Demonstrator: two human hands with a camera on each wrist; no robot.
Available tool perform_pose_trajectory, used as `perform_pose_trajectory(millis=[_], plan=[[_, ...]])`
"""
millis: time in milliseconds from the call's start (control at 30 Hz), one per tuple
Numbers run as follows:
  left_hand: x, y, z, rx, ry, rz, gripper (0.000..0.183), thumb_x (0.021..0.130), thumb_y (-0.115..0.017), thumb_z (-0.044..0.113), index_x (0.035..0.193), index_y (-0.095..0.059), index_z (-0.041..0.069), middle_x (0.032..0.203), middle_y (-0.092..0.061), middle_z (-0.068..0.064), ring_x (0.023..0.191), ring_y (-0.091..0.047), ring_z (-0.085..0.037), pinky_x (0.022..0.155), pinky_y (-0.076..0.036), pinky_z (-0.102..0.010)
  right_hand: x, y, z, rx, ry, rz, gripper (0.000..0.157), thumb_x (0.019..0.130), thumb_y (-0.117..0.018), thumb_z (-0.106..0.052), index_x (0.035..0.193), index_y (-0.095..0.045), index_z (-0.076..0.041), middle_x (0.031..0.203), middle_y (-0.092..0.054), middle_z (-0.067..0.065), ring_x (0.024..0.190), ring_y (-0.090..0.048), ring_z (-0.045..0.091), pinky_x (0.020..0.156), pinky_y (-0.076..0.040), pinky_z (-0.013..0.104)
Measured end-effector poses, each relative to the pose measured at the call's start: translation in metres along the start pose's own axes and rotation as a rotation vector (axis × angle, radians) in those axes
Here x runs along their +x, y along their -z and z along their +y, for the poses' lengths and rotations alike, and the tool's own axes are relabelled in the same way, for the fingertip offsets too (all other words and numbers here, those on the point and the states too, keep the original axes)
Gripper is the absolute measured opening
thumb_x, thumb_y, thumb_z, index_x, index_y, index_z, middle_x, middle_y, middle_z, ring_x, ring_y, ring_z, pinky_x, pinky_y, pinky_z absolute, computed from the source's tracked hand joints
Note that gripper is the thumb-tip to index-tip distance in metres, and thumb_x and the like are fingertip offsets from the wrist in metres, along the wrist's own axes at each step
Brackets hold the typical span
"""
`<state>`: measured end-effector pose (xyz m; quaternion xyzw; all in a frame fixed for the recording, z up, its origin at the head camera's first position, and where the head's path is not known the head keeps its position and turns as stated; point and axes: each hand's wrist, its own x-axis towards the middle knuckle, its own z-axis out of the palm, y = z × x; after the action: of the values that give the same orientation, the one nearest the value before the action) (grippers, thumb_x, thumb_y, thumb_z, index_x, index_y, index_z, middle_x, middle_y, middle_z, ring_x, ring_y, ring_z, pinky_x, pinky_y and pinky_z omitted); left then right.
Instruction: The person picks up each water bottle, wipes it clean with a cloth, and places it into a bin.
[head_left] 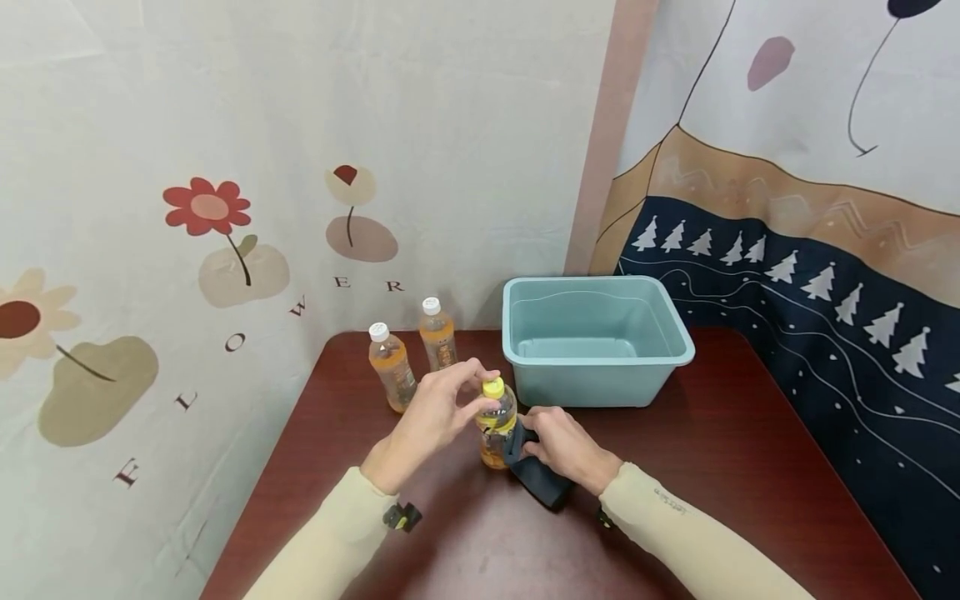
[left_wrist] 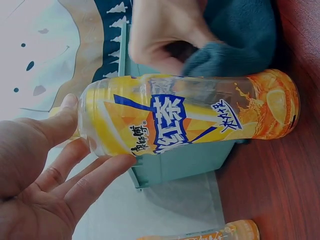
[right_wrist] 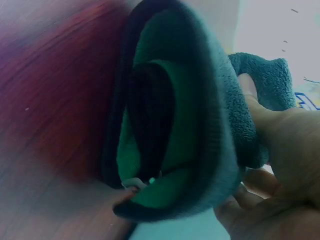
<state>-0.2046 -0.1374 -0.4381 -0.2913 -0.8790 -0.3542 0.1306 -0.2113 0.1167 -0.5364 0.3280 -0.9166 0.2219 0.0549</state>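
Observation:
A plastic tea bottle point(head_left: 497, 450) with a yellow cap point(head_left: 492, 387) stands upright on the table. My left hand point(head_left: 438, 404) pinches it at the cap and neck. In the left wrist view its yellow and orange label point(left_wrist: 167, 117) faces the camera. Gripped in my right hand point(head_left: 566, 446) is a dark teal cloth point(head_left: 543, 483), one part of which touches the bottle's side. The right wrist view shows the cloth point(right_wrist: 245, 115) folded over in a loop, its lower end hanging near the table; the thumb presses on its fuzzy surface.
Two white-capped bottles, one nearer bottle point(head_left: 392, 367) and one farther bottle point(head_left: 438, 333), stand at the back left. A light teal plastic bin point(head_left: 592, 383) sits behind my right hand. Printed curtains point(head_left: 450, 167) hang along the table's point(head_left: 720, 500) far edge.

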Motion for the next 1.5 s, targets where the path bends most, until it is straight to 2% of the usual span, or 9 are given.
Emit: perform_pose_trajectory(millis=[133, 233, 433, 633, 767, 967, 1167, 1367, 1500], plan=[[-0.001, 0.001, 0.001, -0.012, 0.001, -0.002, 0.029, 0.097, -0.095, 0.022, 0.112, -0.071, 0.015, 0.134, -0.088, -0.001, 0.105, -0.087, -0.019, 0.094, -0.072, -0.046, 0.0, -0.01, 0.004, -0.011, 0.006, -0.063, 0.033, 0.095, -0.097, -0.006, 0.127, -0.089, -0.009, 0.104, -0.081, 0.008, 0.095, -0.083, 0.023, 0.072, -0.064, 0.027], [-0.002, 0.001, 0.001, -0.036, -0.005, -0.003, 0.029, 0.097, -0.095, 0.02, 0.111, -0.071, 0.014, 0.135, -0.088, -0.005, 0.106, -0.087, -0.022, 0.095, -0.072, -0.05, 0.0, -0.013, 0.006, 0.017, 0.006, -0.073, 0.037, 0.096, -0.096, -0.005, 0.132, -0.087, -0.006, 0.107, -0.08, 0.01, 0.099, -0.083, 0.025, 0.076, -0.066, 0.028], [-0.002, 0.002, 0.0, -0.058, -0.012, -0.008, 0.026, 0.098, -0.095, 0.017, 0.109, -0.072, 0.013, 0.139, -0.087, -0.004, 0.111, -0.088, -0.024, 0.096, -0.072, -0.048, -0.001, -0.009, 0.006, 0.116, -0.026, -0.028, 0.049, 0.096, -0.093, 0.0, 0.143, -0.081, -0.002, 0.112, -0.083, 0.011, 0.103, -0.082, 0.024, 0.079, -0.064, 0.026], [-0.002, 0.004, -0.001, -0.085, 0.0, -0.033, 0.022, 0.098, -0.093, 0.016, 0.111, -0.075, 0.014, 0.141, -0.086, -0.004, 0.115, -0.088, -0.024, 0.097, -0.071, -0.05, 0.001, 0.004, 0.0, 0.16, -0.028, 0.062, 0.049, 0.095, -0.093, 0.0, 0.142, -0.083, -0.007, 0.107, -0.083, 0.003, 0.1, -0.079, 0.016, 0.082, -0.064, 0.029], [-0.002, 0.005, -0.002, -0.108, 0.015, -0.038, 0.022, 0.098, -0.093, 0.015, 0.112, -0.077, 0.015, 0.142, -0.085, -0.004, 0.116, -0.089, -0.024, 0.098, -0.071, -0.052, 0.002, 0.017, -0.006, 0.174, -0.04, 0.112, 0.047, 0.097, -0.092, -0.002, 0.143, -0.083, -0.008, 0.111, -0.084, 0.002, 0.104, -0.079, 0.015, 0.088, -0.066, 0.033], [-0.001, 0.006, -0.001, -0.122, 0.028, -0.034, 0.023, 0.098, -0.094, 0.015, 0.115, -0.079, 0.016, 0.142, -0.085, -0.003, 0.117, -0.088, -0.023, 0.097, -0.072, -0.047, 0.003, 0.042, -0.015, 0.214, -0.047, 0.148, 0.055, 0.099, -0.092, -0.004, 0.152, -0.077, -0.007, 0.121, -0.084, 0.004, 0.108, -0.079, 0.017, 0.09, -0.065, 0.033], [-0.001, 0.005, -0.002, -0.139, 0.039, -0.026, 0.026, 0.097, -0.095, 0.015, 0.119, -0.082, 0.018, 0.139, -0.087, -0.002, 0.117, -0.088, -0.023, 0.096, -0.072, -0.051, 0.004, 0.063, -0.024, 0.272, -0.052, 0.175, 0.062, 0.098, -0.094, -0.009, 0.157, -0.073, -0.01, 0.124, -0.081, 0.004, 0.109, -0.076, 0.016, 0.09, -0.064, 0.03], [-0.002, 0.004, -0.002, -0.156, 0.057, -0.009, 0.03, 0.096, -0.096, 0.014, 0.124, -0.084, 0.019, 0.132, -0.089, -0.003, 0.11, -0.089, -0.021, 0.092, -0.073, -0.051, 0.007, 0.072, -0.032, 0.302, -0.01, 0.238, 0.065, 0.097, -0.097, -0.018, 0.157, -0.073, -0.012, 0.125, -0.078, 0.003, 0.104, -0.072, 0.015, 0.082, -0.06, 0.027], [-0.002, 0.003, -0.002, -0.159, 0.054, 0.007, 0.035, 0.095, -0.097, 0.012, 0.127, -0.085, 0.019, 0.123, -0.09, -0.004, 0.106, -0.089, -0.022, 0.09, -0.073, -0.053, 0.008, 0.073, -0.036, 0.274, 0.005, 0.238, 0.064, 0.097, -0.096, -0.02, 0.157, -0.073, -0.01, 0.13, -0.076, 0.004, 0.109, -0.074, 0.016, 0.086, -0.063, 0.028]])
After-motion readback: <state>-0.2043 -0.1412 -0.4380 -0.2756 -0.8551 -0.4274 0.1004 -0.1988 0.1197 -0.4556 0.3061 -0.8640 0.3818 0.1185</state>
